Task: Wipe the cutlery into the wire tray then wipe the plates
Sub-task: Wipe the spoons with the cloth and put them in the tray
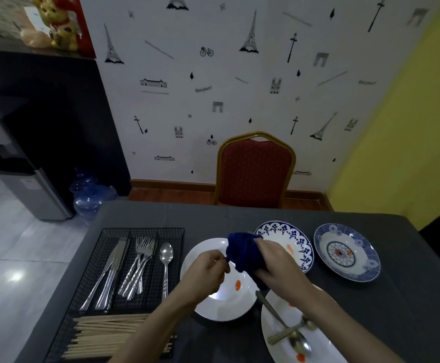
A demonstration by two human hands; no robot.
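Note:
My right hand grips a dark blue cloth, bunched around one end of a piece of cutlery that is hidden inside it. My left hand pinches the other end of that piece right at the cloth's edge, above a white plate with an orange smear. The black wire tray on the left holds knives, forks, a spoon and wooden chopsticks. A second white plate at the bottom carries two spoons.
Two blue-patterned plates lie on the dark tablecloth at the back right. A red chair stands behind the table. A water dispenser and blue bottles are on the floor at left.

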